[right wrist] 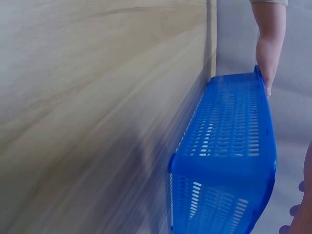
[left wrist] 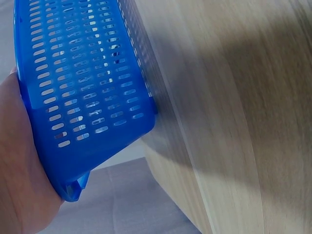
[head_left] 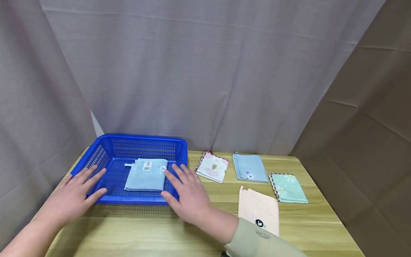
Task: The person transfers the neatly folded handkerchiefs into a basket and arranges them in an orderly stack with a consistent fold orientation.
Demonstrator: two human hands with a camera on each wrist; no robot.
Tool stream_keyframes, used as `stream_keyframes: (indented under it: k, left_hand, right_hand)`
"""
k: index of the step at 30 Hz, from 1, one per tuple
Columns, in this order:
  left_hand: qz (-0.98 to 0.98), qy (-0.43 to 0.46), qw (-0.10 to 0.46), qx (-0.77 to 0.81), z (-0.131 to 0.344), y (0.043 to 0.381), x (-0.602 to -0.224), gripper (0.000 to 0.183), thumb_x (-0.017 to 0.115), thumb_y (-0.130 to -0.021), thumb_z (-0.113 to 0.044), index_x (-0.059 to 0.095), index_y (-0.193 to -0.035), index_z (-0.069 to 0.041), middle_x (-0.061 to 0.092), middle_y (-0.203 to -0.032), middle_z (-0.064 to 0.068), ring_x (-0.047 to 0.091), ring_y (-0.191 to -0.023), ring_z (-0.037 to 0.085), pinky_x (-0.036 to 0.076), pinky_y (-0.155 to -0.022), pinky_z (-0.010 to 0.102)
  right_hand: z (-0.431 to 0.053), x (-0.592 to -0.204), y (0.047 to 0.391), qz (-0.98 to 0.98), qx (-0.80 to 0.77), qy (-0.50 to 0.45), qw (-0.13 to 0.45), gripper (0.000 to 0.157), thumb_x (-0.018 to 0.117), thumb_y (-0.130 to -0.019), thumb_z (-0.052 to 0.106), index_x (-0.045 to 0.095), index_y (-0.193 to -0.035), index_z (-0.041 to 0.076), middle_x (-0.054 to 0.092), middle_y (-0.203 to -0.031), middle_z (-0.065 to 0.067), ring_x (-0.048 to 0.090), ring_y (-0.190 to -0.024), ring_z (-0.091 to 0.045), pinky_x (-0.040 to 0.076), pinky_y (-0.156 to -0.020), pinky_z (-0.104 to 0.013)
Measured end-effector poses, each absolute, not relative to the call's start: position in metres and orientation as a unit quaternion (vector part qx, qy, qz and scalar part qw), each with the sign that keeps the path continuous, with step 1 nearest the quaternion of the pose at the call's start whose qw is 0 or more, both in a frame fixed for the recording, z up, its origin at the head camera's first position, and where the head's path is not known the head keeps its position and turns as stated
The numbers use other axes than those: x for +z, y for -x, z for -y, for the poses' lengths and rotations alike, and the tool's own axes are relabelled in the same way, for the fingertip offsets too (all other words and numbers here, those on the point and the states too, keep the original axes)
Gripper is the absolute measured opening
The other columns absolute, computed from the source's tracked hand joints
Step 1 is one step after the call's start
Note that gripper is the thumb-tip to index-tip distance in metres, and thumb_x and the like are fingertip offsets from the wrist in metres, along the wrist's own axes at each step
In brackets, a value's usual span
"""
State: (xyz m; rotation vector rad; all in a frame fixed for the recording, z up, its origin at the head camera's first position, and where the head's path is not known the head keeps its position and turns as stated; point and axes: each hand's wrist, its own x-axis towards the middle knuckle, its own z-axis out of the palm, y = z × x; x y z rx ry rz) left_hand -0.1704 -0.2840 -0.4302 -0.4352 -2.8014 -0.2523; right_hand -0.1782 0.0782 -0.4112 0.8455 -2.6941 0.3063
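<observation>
A blue plastic basket point(head_left: 135, 199) with slotted walls stands at the left of the table. Inside lies a folded light blue towel point(head_left: 141, 181) with a white label. Over the basket's front left corner my left hand point(head_left: 72, 194) spreads its fingers, the palm side down. The left wrist view has that hand point(left wrist: 19, 165) right against the basket rim point(left wrist: 68, 187). My right hand point(head_left: 189, 192), fingers also spread and straight, overlaps the front right corner. In the right wrist view only a strip of my right hand point(right wrist: 304, 204) shows beside the basket point(right wrist: 219, 168).
Right of the basket lie a white towel with pink patterns point(head_left: 210, 174), a blue folded towel point(head_left: 252, 166), a green flowered towel point(head_left: 292, 191) and a pale peach towel point(head_left: 261, 207), partly covered by my right sleeve point(head_left: 257, 239). Grey curtains point(head_left: 205, 71) hang behind the wooden table point(head_left: 135, 232).
</observation>
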Motion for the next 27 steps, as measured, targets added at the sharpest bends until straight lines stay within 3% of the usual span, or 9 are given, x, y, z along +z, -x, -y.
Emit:
stream_keyframes:
  k: [17, 27]
  left_hand:
    - [0.971, 0.153, 0.159, -0.087, 0.284, 0.168, -0.434, 0.066, 0.055, -0.099, -0.049, 0.036, -0.155, -0.02, 0.04, -0.151, 0.022, 0.036, -0.136, 0.047, -0.002, -0.118, 0.06]
    - [0.972, 0.154, 0.157, -0.083, 0.285, 0.17, -0.433, 0.065, 0.053, -0.1, -0.05, 0.036, -0.155, -0.019, 0.038, -0.152, 0.022, 0.035, -0.137, 0.046, -0.009, -0.118, 0.056]
  right_hand:
    - [-0.116, -0.425, 0.17, 0.939, 0.116, -0.283, 0.156, 0.063, 0.028, -0.103, 0.061, 0.037, -0.155, 0.026, 0.029, -0.161, -0.002, 0.024, -0.149, -0.029, 0.018, -0.119, -0.05]
    - [-0.144, -0.43, 0.161, 0.943, 0.107, -0.276, 0.155, 0.063, 0.035, -0.102, 0.058, 0.037, -0.154, 0.023, 0.028, -0.162, -0.003, 0.023, -0.149, -0.03, 0.018, -0.119, -0.051]
